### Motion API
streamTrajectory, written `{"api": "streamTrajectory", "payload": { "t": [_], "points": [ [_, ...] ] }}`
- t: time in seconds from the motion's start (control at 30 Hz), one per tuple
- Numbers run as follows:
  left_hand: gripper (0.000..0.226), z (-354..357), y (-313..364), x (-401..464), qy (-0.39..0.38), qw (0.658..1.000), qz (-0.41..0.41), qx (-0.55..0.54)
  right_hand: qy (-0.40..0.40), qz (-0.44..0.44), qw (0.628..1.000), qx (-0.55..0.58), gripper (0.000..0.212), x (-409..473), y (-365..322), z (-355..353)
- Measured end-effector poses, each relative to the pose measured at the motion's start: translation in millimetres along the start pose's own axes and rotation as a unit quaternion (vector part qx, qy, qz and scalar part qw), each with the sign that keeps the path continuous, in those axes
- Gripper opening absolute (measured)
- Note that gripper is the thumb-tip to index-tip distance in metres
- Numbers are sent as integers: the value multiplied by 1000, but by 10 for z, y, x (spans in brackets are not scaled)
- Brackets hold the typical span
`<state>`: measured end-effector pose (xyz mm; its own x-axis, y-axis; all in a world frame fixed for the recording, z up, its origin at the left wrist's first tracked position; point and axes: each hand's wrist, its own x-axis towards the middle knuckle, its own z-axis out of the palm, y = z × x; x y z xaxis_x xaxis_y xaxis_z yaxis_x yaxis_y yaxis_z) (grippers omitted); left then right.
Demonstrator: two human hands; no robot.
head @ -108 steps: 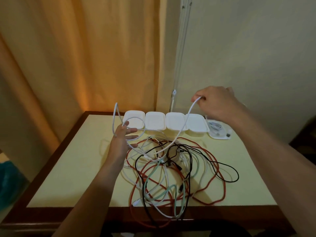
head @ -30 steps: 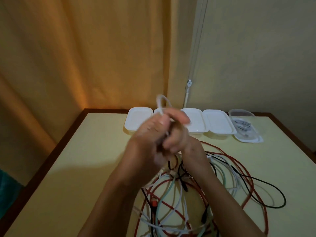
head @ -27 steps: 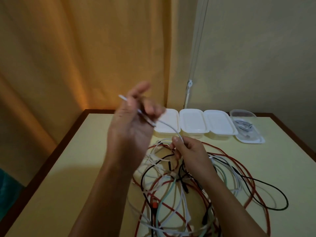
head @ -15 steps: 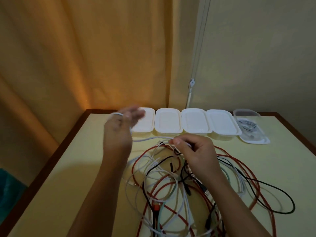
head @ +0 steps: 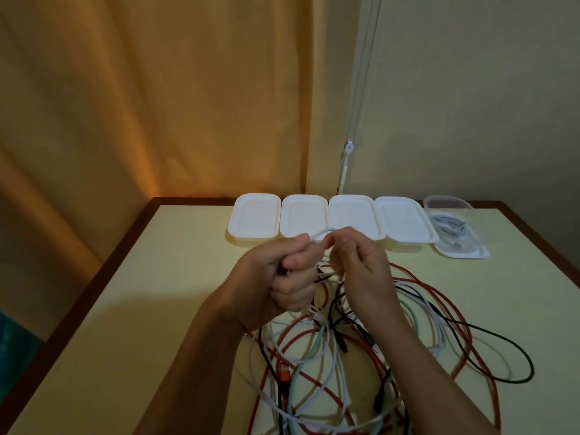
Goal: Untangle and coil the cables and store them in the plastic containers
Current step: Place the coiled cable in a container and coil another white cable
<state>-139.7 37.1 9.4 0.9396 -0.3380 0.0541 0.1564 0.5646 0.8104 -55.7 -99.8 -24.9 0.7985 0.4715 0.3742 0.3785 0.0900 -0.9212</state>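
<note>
Behind the counter [head: 163, 277]: an orange curtain [head: 157, 105] on the left, a pale wall [head: 470, 89] on the right, a thin white cord [head: 346, 164] hanging between them. Along the counter's far edge, four white lidded containers [head: 326, 219] in a row, sides touching, long axes running away from the viewer. Just to their right, a clear container [head: 455, 233] with a coiled cable inside, its lid status hard to tell.

Between the containers and the near edge, a tangled heap of cables [head: 345, 356]: red, black, white and pale green loops crossing one another, spread from the middle of the counter toward the right and off the bottom edge. Both forearms in front of the heap, hiding its left and central parts.

Above the heap, held up in the air: a short arch of white cable [head: 324, 232], spanning left to right between the two hands, its ends dropping down into the tangle. Left hand [head: 282, 277] clenched round one side of it, fingers curled tight. Right hand [head: 354, 262] pinching the other side between thumb and fingertips.
</note>
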Motion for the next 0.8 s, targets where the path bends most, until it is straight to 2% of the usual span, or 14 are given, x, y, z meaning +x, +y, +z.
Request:
{"api": "streamTrajectory", "payload": {
  "t": [0.07,0.1,0.13,0.2,0.3,0.4,0.47,0.53,0.6,0.63,0.7,0.77,0.8],
  "points": [
    [38,9,16,13,-54,994,55,-77,-49,36,998,-16,44,-18,29,45],
    [38,26,23,29,-54,989,93,-106,-72,53,996,-22,47,-30,28,71],
    [39,51,24,46,-28,982,137,-127,-94,70,993,-22,49,-44,18,94],
    [42,125,34,72,73,957,242,-141,-129,86,988,-26,50,-63,21,127],
    [40,215,95,110,189,896,382,-123,-167,91,979,-75,40,-81,67,174],
    [34,135,121,138,267,847,458,-42,-168,91,977,-95,31,-99,66,201],
    [31,20,108,116,324,815,476,64,-153,91,982,-70,24,-98,25,180],
    [33,-74,96,83,408,761,457,212,-145,76,985,-44,17,-90,16,155],
    [34,-131,64,73,479,698,402,349,-136,63,989,-16,15,-95,10,151],
    [34,-137,36,76,486,688,370,392,-128,60,990,-10,16,-98,5,157],
    [33,-146,-34,92,470,702,295,447,-119,58,991,-10,15,-104,-11,159],
    [31,-188,-88,114,450,704,190,515,-117,47,991,-32,10,-95,-21,130],
    [31,-218,-105,110,436,693,125,561,-115,43,991,-46,11,-83,-18,106]
  ]
}}
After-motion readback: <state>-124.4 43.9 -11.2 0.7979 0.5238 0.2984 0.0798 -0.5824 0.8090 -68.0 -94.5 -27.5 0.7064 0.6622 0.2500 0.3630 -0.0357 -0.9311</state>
